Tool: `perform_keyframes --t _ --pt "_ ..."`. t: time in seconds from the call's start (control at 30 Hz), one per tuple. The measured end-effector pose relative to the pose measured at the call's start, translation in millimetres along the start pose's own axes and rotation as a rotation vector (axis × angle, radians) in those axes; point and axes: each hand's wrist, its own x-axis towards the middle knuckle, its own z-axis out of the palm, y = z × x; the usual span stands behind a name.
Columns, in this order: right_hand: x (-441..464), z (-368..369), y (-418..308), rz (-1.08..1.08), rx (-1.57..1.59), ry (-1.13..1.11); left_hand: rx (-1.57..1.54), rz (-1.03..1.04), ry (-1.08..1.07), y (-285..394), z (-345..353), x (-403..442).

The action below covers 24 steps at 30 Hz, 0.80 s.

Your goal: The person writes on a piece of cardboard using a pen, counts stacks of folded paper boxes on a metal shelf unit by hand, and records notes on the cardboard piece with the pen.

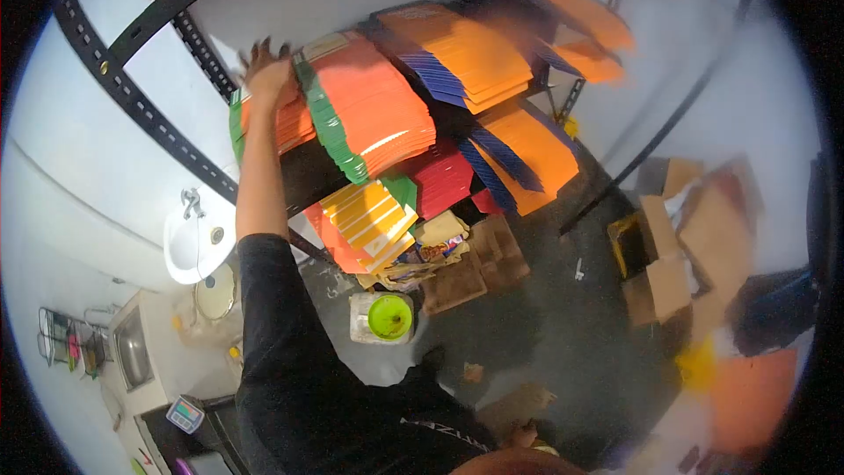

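My left hand (266, 75) is stretched up to the metal shelf, its fingers apart at the back of an orange-red stack (294, 126) with green edges. It looks to be resting on or just over that stack; exact contact is unclear. Beside it lies a larger stack of orange-red folders or envelopes (369, 97) with green edges. My right hand (525, 434) is low by my body, small and partly hidden, so its fingers cannot be made out.
Orange and blue stacks (466, 48) share the shelf. Below are yellow-and-white striped stacks (369, 220), red stacks (440, 178) and a green bowl (389, 317) on a container. Cardboard boxes (668, 273) stand right. A washbasin (182, 251) and digital scale (185, 414) are left.
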Motion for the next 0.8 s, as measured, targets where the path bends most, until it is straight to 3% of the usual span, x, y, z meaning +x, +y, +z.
perform_keyframes --t 0.03,0.07,0.1,0.2,0.27,0.33,0.4,0.43,0.47,0.5,0.57,0.6,0.63,0.73,0.8 --pt "-5.4 6.5 2.2 -0.013 0.022 0.046 0.223 -0.035 -0.504 27.1 -56.2 -12.8" --pt "-10.1 9.9 7.1 -0.021 0.04 0.096 -0.217 -0.419 -0.455 -3.7 28.6 -28.2" --pt "-8.6 13.2 16.3 -0.027 0.055 0.147 -0.154 -0.315 -0.477 -8.9 39.2 -40.1" --pt "6.8 19.3 49.4 -0.41 0.051 0.088 0.028 -0.494 -0.563 23.6 7.4 -41.8" --pt "-0.8 9.8 41.1 -0.201 0.202 -0.023 -0.009 -0.389 -0.469 7.7 30.2 -41.8" --pt "-18.9 15.7 31.9 -0.386 0.615 0.113 -0.04 -0.251 -0.397 -5.4 44.8 -41.7" --pt "-20.3 13.3 64.2 -0.38 0.11 0.064 -0.067 -0.182 -0.338 -17.5 45.6 -47.9" --pt "-36.9 17.8 50.1 -0.262 0.686 0.065 -0.093 -0.178 -0.304 -24.2 42.8 -49.0" --pt "-31.6 16.3 64.7 -0.327 0.301 0.092 -0.132 -0.176 -0.269 -26.3 37.6 -47.2" --pt "-34.7 29.2 81.4 -0.088 0.196 0.098 -0.192 -0.19 -0.222 -28.3 32.6 -47.2" --pt "-34.7 44.7 116.3 -0.111 0.472 0.009 -0.368 -0.242 -0.086 -22.7 3.2 -39.6" --pt "-56.3 31.0 106.2 -0.244 0.628 0.147 -0.474 -0.241 -0.002 -12.9 -16.5 -36.6" --pt "-60.3 32.6 121.5 -0.184 0.638 0.028 -0.567 -0.235 0.078 3.3 -39.7 -39.0" --pt "-84.2 26.5 137.0 -0.11 0.349 0.064 -0.718 -0.109 0.28 84.9 -129.0 -73.8" --pt "-91.3 28.3 147.7 -0.054 0.482 -0.039 -0.806 0.051 0.435 134.1 -173.2 -101.7"
